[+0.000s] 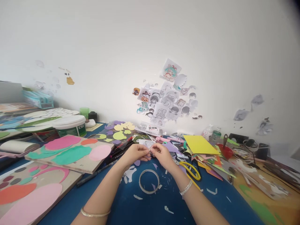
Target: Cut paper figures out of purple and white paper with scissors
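Above the blue table, my left hand [138, 152] and my right hand [161, 153] meet with their fingertips pinched together. Whatever sits between the fingers is too small to make out. A thin ring that looks like a roll of tape [158, 185] lies flat below my hands. Beside my right forearm are scissors with yellow handles [196, 175], partly hidden by that arm. A white paper cutout [129, 174] rests near my left wrist. Purple paper [171, 147] lies just beyond my right hand.
Small paper scraps [168, 210] litter the blue table. Boards with coloured paper shapes [70, 154] fill the left side, near a white-lidded tub [69, 122]. Yellow paper [201, 144] tops a pile at right. A plastic bottle [150, 128] lies against the wall, below stuck-up drawings [172, 70].
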`<state>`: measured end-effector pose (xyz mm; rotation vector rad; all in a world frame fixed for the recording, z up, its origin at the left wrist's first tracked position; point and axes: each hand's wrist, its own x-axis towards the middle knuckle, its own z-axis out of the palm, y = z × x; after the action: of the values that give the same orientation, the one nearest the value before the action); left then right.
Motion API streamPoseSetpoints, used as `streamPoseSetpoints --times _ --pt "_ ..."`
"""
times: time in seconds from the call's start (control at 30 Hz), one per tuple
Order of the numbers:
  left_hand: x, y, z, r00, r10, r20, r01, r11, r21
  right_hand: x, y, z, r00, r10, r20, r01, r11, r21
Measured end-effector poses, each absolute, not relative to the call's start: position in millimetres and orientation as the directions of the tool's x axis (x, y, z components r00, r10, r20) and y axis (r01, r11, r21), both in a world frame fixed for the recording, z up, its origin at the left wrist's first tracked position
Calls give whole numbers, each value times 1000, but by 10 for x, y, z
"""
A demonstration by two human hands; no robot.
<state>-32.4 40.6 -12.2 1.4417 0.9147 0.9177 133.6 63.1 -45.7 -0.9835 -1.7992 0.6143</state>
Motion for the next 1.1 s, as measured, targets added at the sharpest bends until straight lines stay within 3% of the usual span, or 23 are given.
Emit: streamPoseSetpoints --times 0.2,0.4,0.5,0.83,1.0,1.03,1.1 --pt "-307 394 -123 431 902 16 -24 -6 1000 1443 488 -372 -156 744 650 448 640 -624" --pt "-283 421 -168 404 915 -11 -98 55 994 1440 323 -375 -310 463 830 663 731 -160" --pt "-265 445 -205 379 925 9 -122 40 992 1408 333 -418 -423 445 789 661 748 -68" --pt "-280 490 -245 326 945 18 -207 53 977 1424 220 -274 -558 540 629 653 754 -68" --pt "-301 487 -190 241 969 51 -252 12 968 1604 -13 -154 -438 668 602 676 686 -270" --pt "-301 479 -171 224 974 40 -263 21 965 1661 -76 -143 -443 717 538 668 665 -336" --pt "-301 458 -133 197 980 12 -284 45 958 1779 -208 -154 -563 783 266 649 618 -444"
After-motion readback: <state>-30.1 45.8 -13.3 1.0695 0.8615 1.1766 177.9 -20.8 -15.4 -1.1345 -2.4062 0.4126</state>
